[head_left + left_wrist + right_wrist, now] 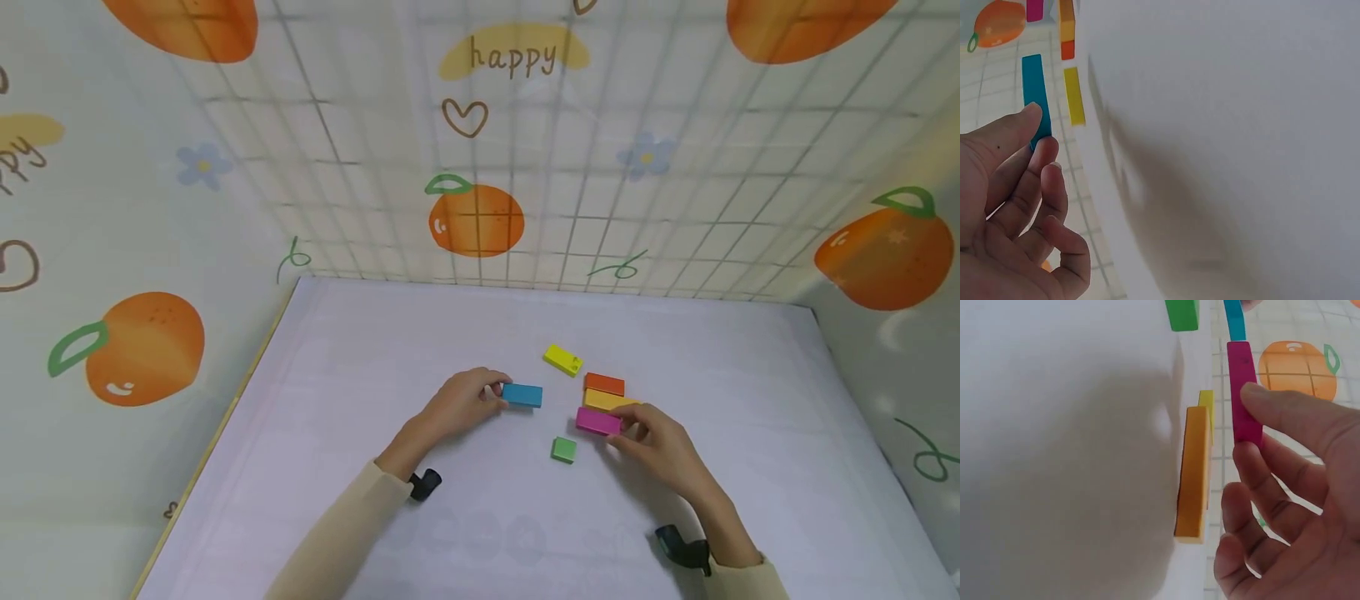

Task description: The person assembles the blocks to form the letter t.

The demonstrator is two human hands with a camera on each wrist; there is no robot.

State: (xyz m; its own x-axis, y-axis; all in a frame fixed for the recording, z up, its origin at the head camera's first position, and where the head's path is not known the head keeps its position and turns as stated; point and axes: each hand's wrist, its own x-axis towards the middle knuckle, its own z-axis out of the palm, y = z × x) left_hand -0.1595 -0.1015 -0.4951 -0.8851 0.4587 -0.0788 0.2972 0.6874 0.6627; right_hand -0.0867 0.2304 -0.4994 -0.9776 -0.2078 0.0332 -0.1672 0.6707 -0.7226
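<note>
Blue block (pixel 522 396) and pink block (pixel 597 422) hang above the white table (pixel 360 342), the left hand (pixel 465 403) pinching the blue one by its end between thumb and fingers, the right hand (pixel 656 442) pinching the pink one likewise. Just beyond the pink block, an orange block (pixel 606 401) lies alongside a red block (pixel 604 383); right-hand fingers partly hide the orange one from the head camera. A yellow block (pixel 562 359) lies farther back, a green block (pixel 564 450) nearer the person. Their faces look smooth, edges straight; the green one is stubby, the others oblong.
</note>
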